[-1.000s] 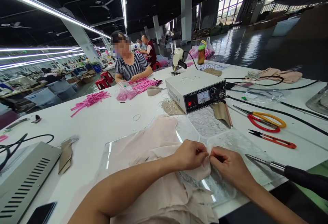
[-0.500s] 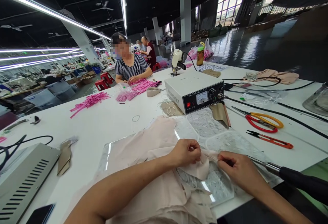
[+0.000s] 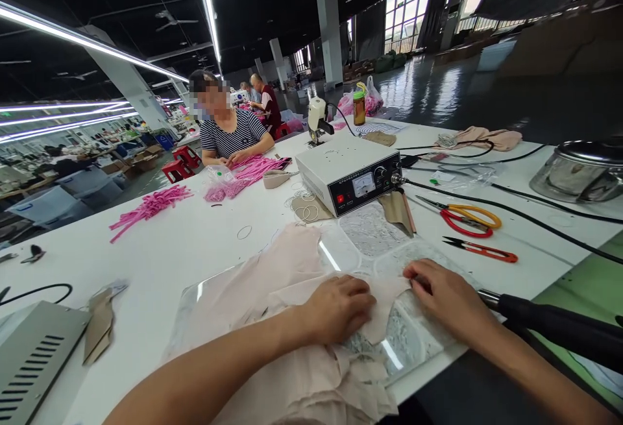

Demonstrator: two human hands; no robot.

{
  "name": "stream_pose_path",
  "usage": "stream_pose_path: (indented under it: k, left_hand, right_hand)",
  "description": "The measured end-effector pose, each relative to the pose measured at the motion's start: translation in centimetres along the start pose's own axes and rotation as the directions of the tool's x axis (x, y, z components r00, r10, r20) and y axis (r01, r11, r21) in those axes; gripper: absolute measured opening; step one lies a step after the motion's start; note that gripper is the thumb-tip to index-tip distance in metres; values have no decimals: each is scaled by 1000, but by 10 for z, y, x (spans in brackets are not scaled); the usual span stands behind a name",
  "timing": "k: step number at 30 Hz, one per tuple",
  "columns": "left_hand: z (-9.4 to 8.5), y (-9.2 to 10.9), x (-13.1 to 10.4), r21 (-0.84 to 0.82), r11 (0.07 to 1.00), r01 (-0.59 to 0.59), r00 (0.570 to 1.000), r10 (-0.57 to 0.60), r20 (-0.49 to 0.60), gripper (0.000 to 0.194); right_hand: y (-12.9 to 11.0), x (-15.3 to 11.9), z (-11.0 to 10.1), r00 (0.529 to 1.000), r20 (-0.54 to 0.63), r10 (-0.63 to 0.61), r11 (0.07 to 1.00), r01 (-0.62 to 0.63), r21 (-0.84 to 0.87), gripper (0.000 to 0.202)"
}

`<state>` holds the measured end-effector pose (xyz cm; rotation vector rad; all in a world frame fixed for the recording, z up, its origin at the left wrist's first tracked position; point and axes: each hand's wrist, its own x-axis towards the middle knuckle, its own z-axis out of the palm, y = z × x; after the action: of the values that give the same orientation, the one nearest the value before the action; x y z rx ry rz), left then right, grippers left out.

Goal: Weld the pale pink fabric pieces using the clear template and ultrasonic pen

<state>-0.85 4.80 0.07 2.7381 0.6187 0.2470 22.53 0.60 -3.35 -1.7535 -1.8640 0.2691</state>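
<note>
A pale pink fabric piece (image 3: pixel 384 308) lies over a clear sheet (image 3: pixel 331 243) on the table. My left hand (image 3: pixel 341 308) rests palm down on this fabric, its fingers laid out over it and slightly bent. At the fabric's right edge my right hand (image 3: pixel 440 292) is closed, thumb and fingers pinching the cloth. More pale pink fabric (image 3: pixel 287 263) spreads beyond my left arm, and layered pieces hang toward me below it. Right of my right hand lies a black-handled tool (image 3: pixel 549 321) with a metal shaft, its tip hidden behind the hand.
A control box (image 3: pixel 350 175) with a dial and cables stands ahead. Scissors (image 3: pixel 467 219) and orange thread snips (image 3: pixel 481 250) lie to the right, near a glass pot (image 3: pixel 579 172). A grey vented box (image 3: pixel 41 353) stands left. Across the table a person (image 3: pixel 236 130) handles pink strips (image 3: pixel 263 165).
My left hand has gone from pinching the fabric to lying flat on it. The fabric between my hands is now spread flatter. My right hand still grips its edge. The view has turned right.
</note>
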Motion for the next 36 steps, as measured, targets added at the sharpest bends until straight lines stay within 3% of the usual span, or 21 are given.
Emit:
stream_pose_path:
  k: [2, 5, 7, 13, 19, 23, 26, 30, 33, 36]
  left_hand:
    - [1, -1, -1, 112, 993, -21, 999, 18, 28, 27]
    - [1, -1, -1, 180, 983, -31, 999, 26, 28, 30]
    - [0, -1, -1, 191, 980, -49, 998, 43, 36, 31]
    - [-5, 0, 2, 196, 978, -72, 993, 51, 109, 32]
    - [-17, -2, 18, 177, 960, -217, 954, 171, 245, 49]
    - [-21, -6, 25, 89, 973, -214, 924, 172, 343, 49]
    - [-20, -10, 27, 35, 978, -204, 927, 181, 329, 56]
    - [-20, -15, 32, 6, 981, -196, 925, 183, 332, 73]
    - [-22, -17, 38, -10, 980, -201, 903, 189, 385, 67]
    - [-27, -17, 45, -20, 977, -212, 893, 202, 403, 72]
  right_hand:
    - [4, -3, -1, 999, -36, -19, 998, 17, -60, 25]
    - [5, -8, -3, 991, 17, -135, 989, 135, -67, 37]
    - [3, -9, -2, 982, 40, -186, 978, 189, -90, 30]
    - [3, -9, 1, 979, -130, -156, 943, 108, -314, 25]
    - [8, -17, 4, 932, -203, -300, 944, 260, -201, 24]
    - [13, -14, 10, 927, -282, -246, 948, 170, -269, 26]
    - [13, -13, 10, 896, -382, -226, 962, 142, -235, 25]
    - [15, -17, 8, 901, -315, -297, 953, 260, -156, 27]
    - [20, -19, 9, 919, -303, -252, 963, 208, -168, 30]
    - [22, -22, 8, 895, -379, -234, 971, 194, -141, 29]
